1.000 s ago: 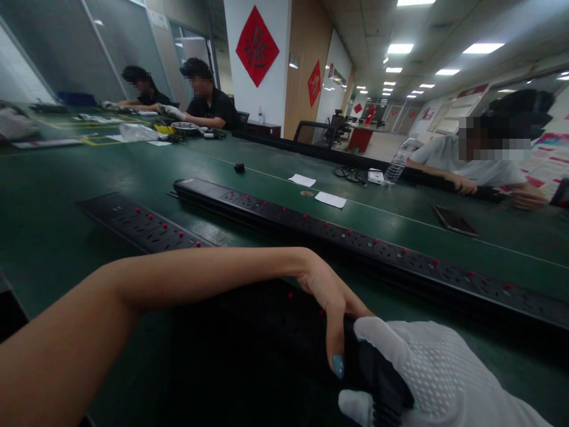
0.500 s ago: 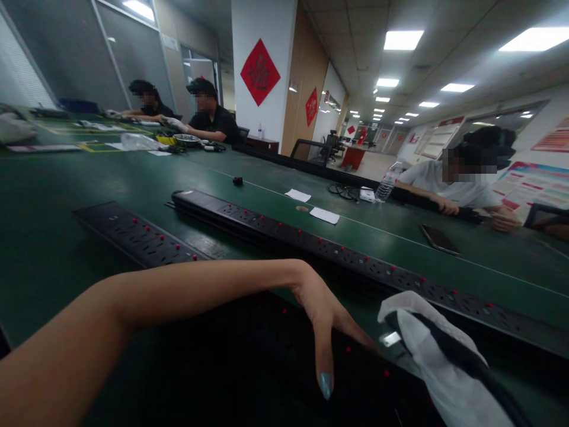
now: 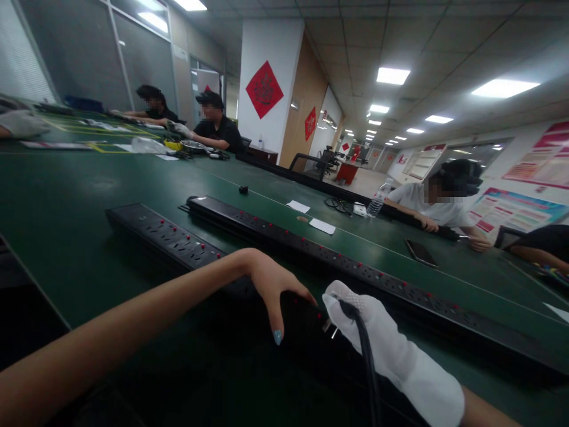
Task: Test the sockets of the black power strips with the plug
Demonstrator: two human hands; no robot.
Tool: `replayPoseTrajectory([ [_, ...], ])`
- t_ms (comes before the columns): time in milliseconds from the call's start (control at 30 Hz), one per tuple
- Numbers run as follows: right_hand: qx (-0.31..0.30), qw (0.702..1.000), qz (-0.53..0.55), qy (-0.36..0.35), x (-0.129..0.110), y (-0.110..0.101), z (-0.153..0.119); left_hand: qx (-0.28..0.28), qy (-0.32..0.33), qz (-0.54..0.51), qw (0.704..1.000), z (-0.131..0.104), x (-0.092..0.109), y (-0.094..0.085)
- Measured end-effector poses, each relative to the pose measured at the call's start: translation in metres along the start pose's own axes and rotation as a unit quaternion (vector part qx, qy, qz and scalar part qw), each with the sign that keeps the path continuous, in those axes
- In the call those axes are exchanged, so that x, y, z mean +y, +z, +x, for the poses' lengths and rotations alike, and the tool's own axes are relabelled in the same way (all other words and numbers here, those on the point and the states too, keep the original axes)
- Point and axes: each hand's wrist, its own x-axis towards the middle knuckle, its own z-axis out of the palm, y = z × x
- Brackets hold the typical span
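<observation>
A green tabletop runs deep into a strip-lit room. The bare left hand rests, fingers loosely spread, on the near power strip; the gloved right hand, fingers closed, grips a black cable over it.

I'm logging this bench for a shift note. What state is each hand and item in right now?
left hand: bare, resting on the near power strip
right hand: white-gloved, gripping a black cable
black cable: held, metal plug prongs by the strip
near power strip: flat on the table
far power strip: flat, untouched
phone: lying flat, screen dark
</observation>
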Motion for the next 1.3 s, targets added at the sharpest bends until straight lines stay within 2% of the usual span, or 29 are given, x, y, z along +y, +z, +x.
replayPoseTrajectory([
  [67, -0.054, 0.998, 0.012, -0.02, -0.007, -0.003, 0.003, 0.027, -0.011, 0.021, 0.999, -0.006, -0.002, 0.007],
  [133, -0.078, 0.993, -0.063, -0.06, -0.017, -0.006, 0.004, 0.033, -0.016, 0.046, 0.998, -0.005, -0.003, 0.011],
  [233, -0.039, 0.965, -0.243, -0.092, -0.034, -0.003, 0.004, 0.016, -0.01, 0.061, 0.998, 0.001, -0.006, 0.012],
  [333, 0.004, 0.943, -0.323, -0.08, -0.043, 0.007, 0.0, 0.027, -0.019, 0.086, 0.996, 0.003, -0.007, 0.013],
  [467, 0.04, 0.95, -0.298, -0.082, -0.035, 0.015, -0.005, 0.091, -0.029, 0.153, 0.984, -0.003, -0.005, 0.022],
  [567, 0.066, 0.95, -0.291, -0.087, -0.03, 0.013, -0.008, 0.16, -0.02, 0.214, 0.963, -0.009, -0.004, 0.037],
  [700, 0.051, 0.929, -0.354, -0.096, -0.031, 0.005, -0.013, 0.289, -0.047, 0.303, 0.907, -0.015, -0.003, 0.063],
  [800, 0.036, 0.93, -0.35, -0.105, -0.027, 0.003, -0.014, 0.349, -0.087, 0.362, 0.86, -0.018, -0.004, 0.078],
  [900, 0.022, 0.943, -0.321, -0.085, -0.025, 0.004, -0.014, 0.369, -0.109, 0.41, 0.827, -0.017, -0.005, 0.085],
  [967, 0.014, 0.939, -0.339, -0.066, -0.027, 0.006, -0.014, 0.373, -0.114, 0.425, 0.817, -0.015, -0.006, 0.087],
  [1167, 0.004, 0.916, -0.399, -0.047, -0.042, 0.005, -0.017, 0.385, -0.126, 0.432, 0.806, -0.012, -0.008, 0.088],
  [1300, -0.025, 0.928, -0.37, -0.037, -0.043, 0.005, -0.017, 0.378, -0.131, 0.444, 0.802, -0.012, -0.008, 0.088],
])
